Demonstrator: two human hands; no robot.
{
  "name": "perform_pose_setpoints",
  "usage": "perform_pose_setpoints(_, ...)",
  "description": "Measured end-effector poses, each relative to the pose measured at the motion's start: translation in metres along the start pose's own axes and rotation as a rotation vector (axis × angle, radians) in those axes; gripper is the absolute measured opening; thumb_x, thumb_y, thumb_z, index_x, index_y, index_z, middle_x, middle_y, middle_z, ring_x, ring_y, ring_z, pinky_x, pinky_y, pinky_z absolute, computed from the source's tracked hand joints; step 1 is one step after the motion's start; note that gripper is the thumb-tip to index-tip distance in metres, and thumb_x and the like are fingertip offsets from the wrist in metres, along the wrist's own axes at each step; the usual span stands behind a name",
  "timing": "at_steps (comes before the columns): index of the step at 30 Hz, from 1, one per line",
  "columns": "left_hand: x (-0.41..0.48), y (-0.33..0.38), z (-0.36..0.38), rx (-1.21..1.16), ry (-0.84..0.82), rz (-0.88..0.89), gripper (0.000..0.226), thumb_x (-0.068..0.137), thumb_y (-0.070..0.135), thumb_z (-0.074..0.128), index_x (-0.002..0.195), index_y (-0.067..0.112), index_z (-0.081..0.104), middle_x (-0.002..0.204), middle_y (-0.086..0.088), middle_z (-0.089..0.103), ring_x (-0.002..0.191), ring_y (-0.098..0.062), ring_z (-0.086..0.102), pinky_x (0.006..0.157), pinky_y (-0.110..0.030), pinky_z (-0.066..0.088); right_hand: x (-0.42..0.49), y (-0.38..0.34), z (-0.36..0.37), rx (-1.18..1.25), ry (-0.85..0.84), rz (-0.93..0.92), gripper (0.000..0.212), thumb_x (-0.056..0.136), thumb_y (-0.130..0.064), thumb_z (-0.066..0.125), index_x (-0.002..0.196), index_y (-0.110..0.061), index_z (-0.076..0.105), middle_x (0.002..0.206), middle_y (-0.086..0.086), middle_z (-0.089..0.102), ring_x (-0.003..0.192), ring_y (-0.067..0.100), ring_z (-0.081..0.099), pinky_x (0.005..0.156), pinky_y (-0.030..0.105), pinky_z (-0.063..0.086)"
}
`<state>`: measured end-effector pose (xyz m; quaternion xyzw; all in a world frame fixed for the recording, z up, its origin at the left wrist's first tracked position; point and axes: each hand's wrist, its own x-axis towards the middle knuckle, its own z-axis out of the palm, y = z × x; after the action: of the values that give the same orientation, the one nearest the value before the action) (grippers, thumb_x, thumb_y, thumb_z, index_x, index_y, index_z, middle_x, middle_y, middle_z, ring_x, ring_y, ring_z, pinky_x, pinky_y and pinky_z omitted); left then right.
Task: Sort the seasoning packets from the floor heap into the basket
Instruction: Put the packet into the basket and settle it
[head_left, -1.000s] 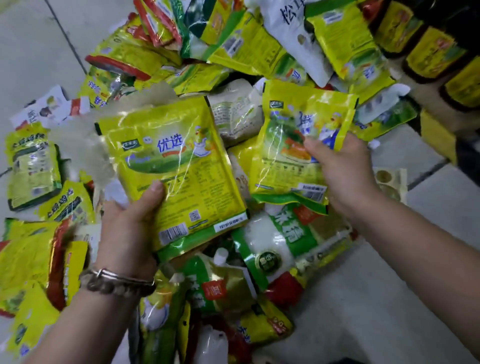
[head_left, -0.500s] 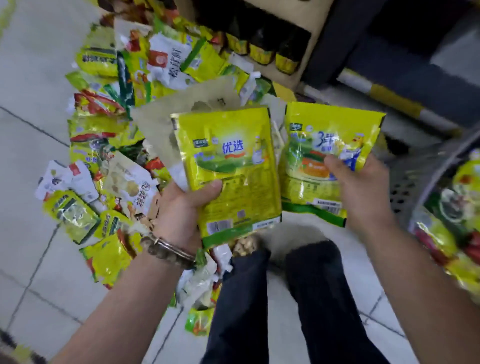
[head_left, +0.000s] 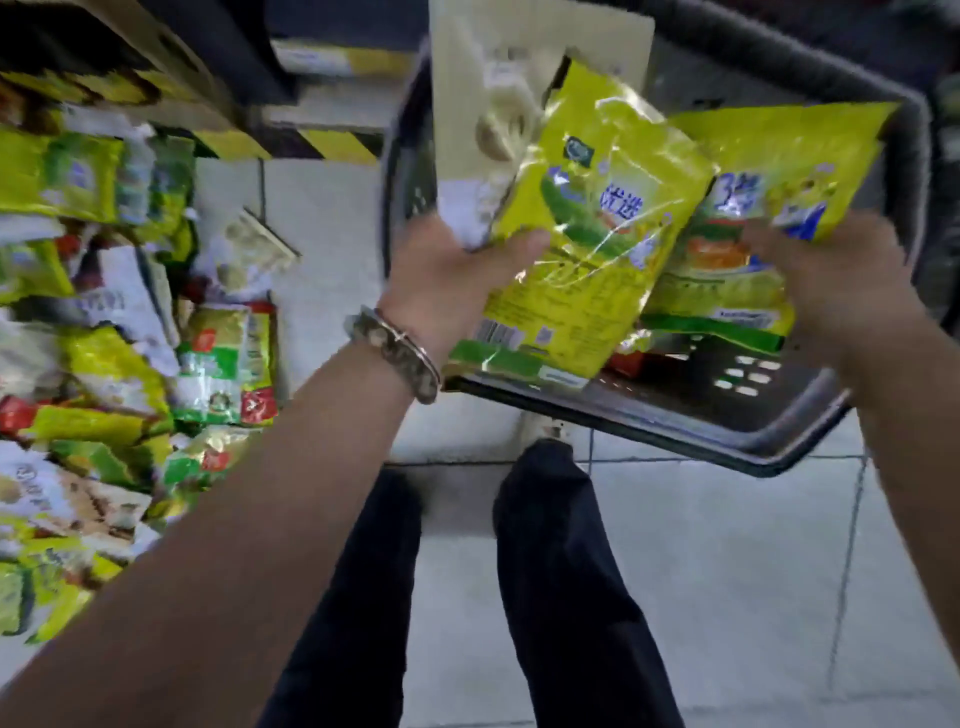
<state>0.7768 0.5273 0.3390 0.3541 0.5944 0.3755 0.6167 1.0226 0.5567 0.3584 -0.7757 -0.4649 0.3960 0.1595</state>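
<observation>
My left hand (head_left: 452, 280) grips a yellow seasoning packet (head_left: 587, 228) with a pale cream packet (head_left: 488, 104) stacked behind it. Both are held over the dark grey basket (head_left: 675, 421) at the upper right. My right hand (head_left: 831, 291) holds a second yellow packet (head_left: 769, 171) with blue print, partly tucked under the first one and also above the basket. Inside the basket I can make out only a bit of red packaging under the packets. The heap of packets (head_left: 104, 338) lies on the floor at the left.
My dark trouser legs (head_left: 561, 571) stand on pale floor tiles between heap and basket. A yellow-and-black striped shelf base (head_left: 311, 145) runs along the back, with shelving above it at the upper left.
I have turned right, away from the heap. Both hands carried their packets from in front of the heap to above the basket, and the two yellow packets now overlap.
</observation>
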Motion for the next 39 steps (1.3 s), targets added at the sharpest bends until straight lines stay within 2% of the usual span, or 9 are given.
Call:
perform_pose_setpoints(3,0.05,-0.028,0.045,0.15,-0.227,-0.078,0.042,0.069,0.034,0.068,0.108,0.02,0.061,0.095,0.013,0.067,0.075,0.011,0.059,0.082,-0.018,0.048,0.047,0.054,-0.034,-0.207,-0.157,0.071,0.018,0.086,-0.015,0.067,0.104,-0.012,0.065,0.061,-0.014,0.061,0.066,-0.009,0.056,0.045,0.001,0.032)
perform_pose_setpoints(6,0.092,-0.043,0.072,0.515,-0.425,-0.139,0.058,0.069,0.037,0.07,0.12,0.014,0.057,0.116,0.001,0.061,0.086,0.001,0.06,0.088,-0.017,0.045,0.078,0.091,-0.035,-0.515,-0.399,0.011,0.031,0.084,-0.019,0.071,0.111,-0.005,0.065,0.095,0.003,0.066,0.096,0.01,0.057,0.064,0.003,0.04)
perform_pose_setpoints(8,0.113,-0.05,0.085,0.762,-0.527,-0.193,0.048,0.072,0.031,0.077,0.114,0.016,0.062,0.115,-0.001,0.064,0.097,-0.013,0.06,0.088,-0.023,0.046,0.09,0.111,-0.023,-0.73,-0.581,-0.086,0.046,0.084,-0.03,0.07,0.114,0.004,0.062,0.108,0.02,0.062,0.111,0.03,0.055,0.083,0.028,0.043)
perform_pose_setpoints(12,0.139,-0.068,0.123,1.182,-0.569,-0.272,0.039,0.073,0.044,0.076,0.089,0.012,0.061,0.084,-0.002,0.059,0.075,-0.019,0.054,0.064,-0.027,0.04,0.098,0.141,0.017,-0.672,-0.684,-0.15,0.038,0.082,-0.022,0.072,0.111,0.001,0.062,0.104,0.02,0.061,0.114,0.035,0.053,0.085,0.032,0.042)
perform_pose_setpoints(16,0.147,-0.098,0.139,1.408,-0.461,-0.182,0.053,0.081,0.062,0.058,0.092,0.011,0.057,0.078,-0.006,0.053,0.071,-0.022,0.051,0.058,-0.03,0.038,0.103,0.17,0.048,-0.654,-0.546,-0.032,0.034,0.087,-0.015,0.064,0.116,0.002,0.06,0.121,0.023,0.058,0.112,0.034,0.055,0.084,0.03,0.043)
perform_pose_setpoints(23,0.13,-0.105,0.115,1.068,-0.206,-0.103,0.048,0.097,0.044,0.046,0.116,0.004,0.062,0.105,-0.016,0.063,0.101,-0.03,0.057,0.078,-0.033,0.04,0.091,0.171,0.049,-0.166,-0.207,0.135,0.021,0.087,-0.007,0.05,0.094,-0.014,0.068,0.094,0.011,0.067,0.087,0.024,0.059,0.068,0.02,0.039)
perform_pose_setpoints(28,0.119,-0.108,0.098,0.703,0.101,-0.143,0.051,0.09,0.044,0.049,0.112,0.001,0.065,0.113,-0.015,0.066,0.106,-0.02,0.058,0.082,-0.022,0.039,0.078,0.149,0.06,0.066,-0.247,0.077,0.042,0.076,-0.051,0.062,0.081,-0.009,0.062,0.08,0.006,0.066,0.081,0.024,0.061,0.089,0.041,0.045)
perform_pose_setpoints(33,0.125,-0.098,0.087,0.624,0.32,-0.149,0.037,0.097,0.029,0.051,0.109,-0.003,0.065,0.108,-0.017,0.066,0.096,-0.019,0.059,0.07,-0.015,0.036,0.095,0.137,0.05,0.352,-0.058,0.133,0.017,0.085,-0.015,0.067,0.075,-0.011,0.054,0.069,0.0,0.056,0.057,0.001,0.048,0.059,0.021,0.044)
perform_pose_setpoints(39,0.112,-0.102,0.044,0.938,0.606,-0.281,0.047,0.092,0.039,0.054,0.123,0.004,0.055,0.12,-0.017,0.06,0.11,-0.033,0.056,0.073,-0.028,0.036,0.128,0.159,0.038,0.18,0.206,0.391,0.046,0.083,-0.019,0.068,0.124,-0.003,0.053,0.12,0.01,0.061,0.106,0.019,0.058,0.089,0.027,0.047)
